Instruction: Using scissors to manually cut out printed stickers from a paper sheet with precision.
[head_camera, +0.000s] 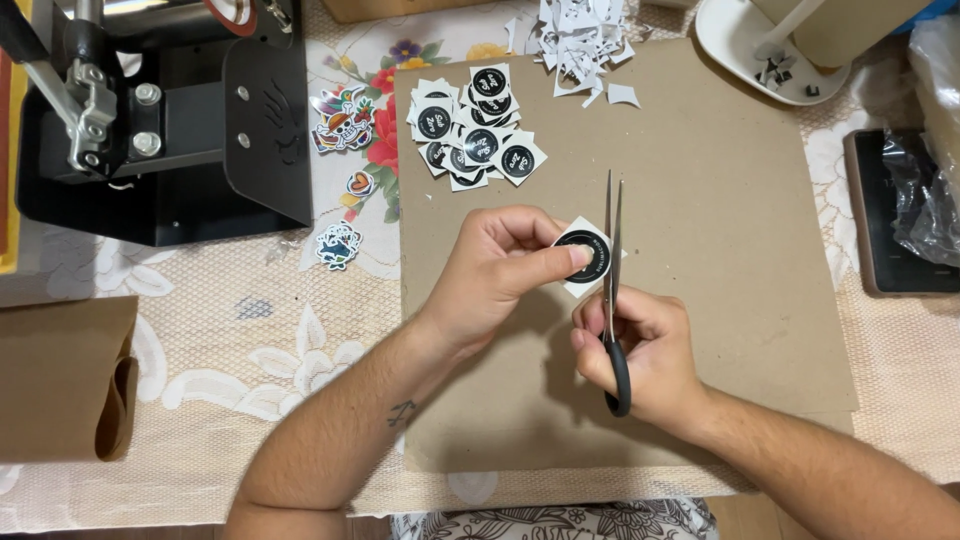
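My left hand (497, 270) pinches a small white paper piece with a black round print (584, 254) between thumb and fingers. My right hand (640, 350) grips black-handled scissors (611, 290), blades pointing away from me and almost closed along the right edge of the paper piece. Both hands hover over a brown cardboard sheet (720, 200) lying on the table. A pile of similar cut black round stickers (478, 130) lies at the sheet's far left corner.
White paper offcuts (580, 40) lie at the sheet's far edge. A black press machine (160, 120) stands far left, colourful stickers (342, 120) beside it. A brown paper bag (65, 375) lies left. A white dish (760, 45) and a plastic-wrapped black item (905, 210) sit right.
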